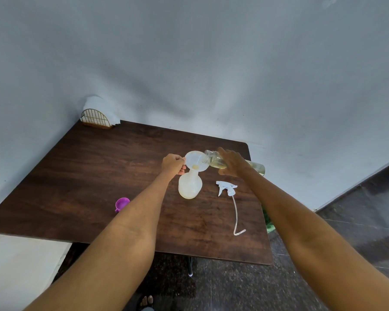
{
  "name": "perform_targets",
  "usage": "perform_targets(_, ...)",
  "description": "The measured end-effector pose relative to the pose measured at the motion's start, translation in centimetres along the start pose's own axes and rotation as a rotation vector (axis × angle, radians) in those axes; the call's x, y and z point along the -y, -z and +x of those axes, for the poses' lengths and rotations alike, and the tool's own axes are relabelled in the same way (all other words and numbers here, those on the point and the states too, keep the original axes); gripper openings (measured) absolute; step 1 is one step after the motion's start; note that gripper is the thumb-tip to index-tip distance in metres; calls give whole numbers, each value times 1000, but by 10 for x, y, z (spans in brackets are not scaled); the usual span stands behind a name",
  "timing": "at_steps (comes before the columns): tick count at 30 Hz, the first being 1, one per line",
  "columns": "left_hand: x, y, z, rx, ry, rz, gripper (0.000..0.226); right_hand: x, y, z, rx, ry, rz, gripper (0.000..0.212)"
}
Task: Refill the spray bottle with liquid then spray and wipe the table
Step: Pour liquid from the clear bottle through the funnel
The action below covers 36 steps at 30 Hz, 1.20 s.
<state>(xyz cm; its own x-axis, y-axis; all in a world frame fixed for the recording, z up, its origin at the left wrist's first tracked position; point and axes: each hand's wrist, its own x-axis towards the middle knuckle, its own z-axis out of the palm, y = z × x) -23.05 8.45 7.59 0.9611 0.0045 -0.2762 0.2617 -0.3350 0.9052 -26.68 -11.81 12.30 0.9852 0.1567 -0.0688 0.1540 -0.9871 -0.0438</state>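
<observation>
A translucent white spray bottle (189,186) stands upright on the dark wooden table (94,167), its head taken off. A white funnel (194,161) sits in its neck. My left hand (173,163) pinches the funnel's left rim. My right hand (233,162) grips a clear refill bottle (211,157) of pale yellow liquid, tipped on its side with its open mouth over the funnel. A little liquid lies in the funnel's throat. The white spray head (226,187) with its long dip tube lies on the table to the right of the spray bottle.
A purple cap (122,204) lies on the table near my left forearm. A gold wire holder with white napkins (97,116) stands at the far left corner against the grey wall. The table's right edge drops to a dark floor, where something green (268,223) shows.
</observation>
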Motion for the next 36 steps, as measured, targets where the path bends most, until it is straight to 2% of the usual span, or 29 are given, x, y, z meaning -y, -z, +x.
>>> perform_targets(36, 0, -1, 1, -1, 0, 11, 20, -1, -2, 3, 8, 4, -8, 62)
